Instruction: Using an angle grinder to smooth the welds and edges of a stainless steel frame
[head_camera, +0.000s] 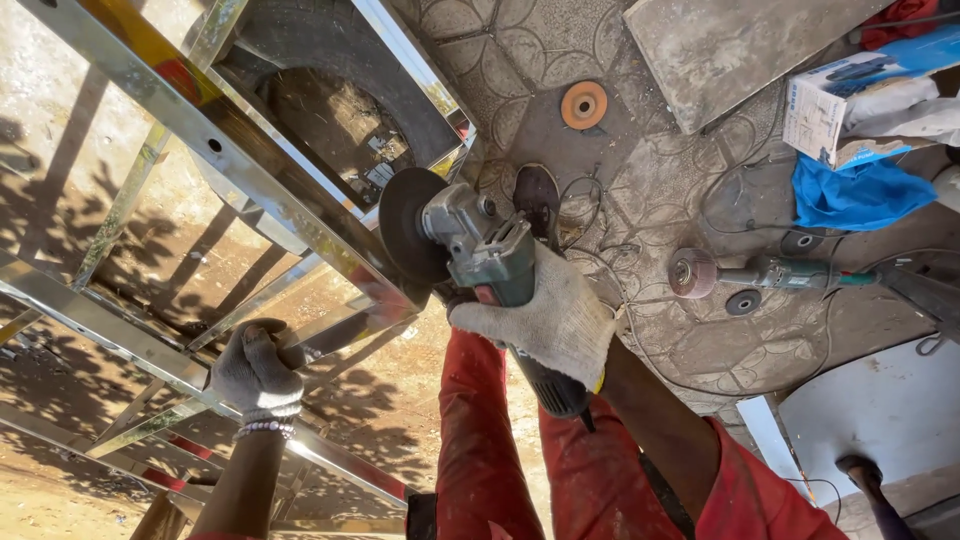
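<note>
The gloved left hand closes its grip on a bar of the shiny metal frame. Beyond it, the gloved right hand clasps the angle grinder, whose dark disc seems to touch the frame's upper bar.

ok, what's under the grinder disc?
The disc sits against a shiny steel frame bar, grinder in the right hand. The contact spot is covered.
</note>
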